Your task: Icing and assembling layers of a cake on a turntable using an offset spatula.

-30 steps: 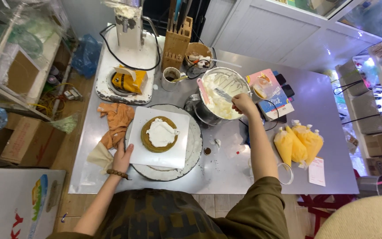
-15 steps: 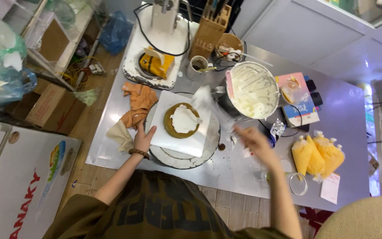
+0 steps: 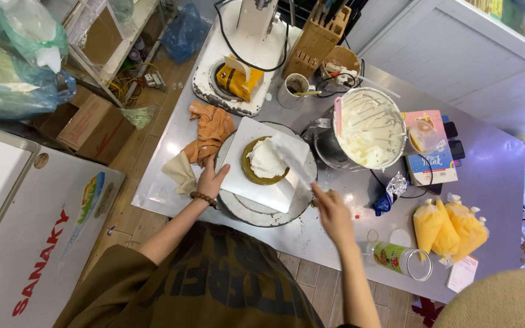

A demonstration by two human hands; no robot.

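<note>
One round cake (image 3: 265, 160), brown at the rim and heaped with white cream, sits on a white square board (image 3: 256, 185) on a turntable (image 3: 247, 209) between our hands. Our right hand (image 3: 331, 212) is closed around a long spatula (image 3: 291, 159) whose blade lies across the cream. Our left hand (image 3: 211, 179) rests open, fingers spread, against the board's left edge. Just beyond our right hand, a steel mixing bowl (image 3: 369, 129) holds whipped white cream with a pink scraper (image 3: 338, 115) leaning inside. To the right of that hand lie piping bags (image 3: 451, 226) filled with yellow cream and a clear jar (image 3: 401, 259) on its side. Beyond our left hand lies an orange cloth (image 3: 212, 130); farther off, a cup (image 3: 293, 89) and a wooden knife block (image 3: 316, 41) stand on the tabletop (image 3: 493, 164).
</note>
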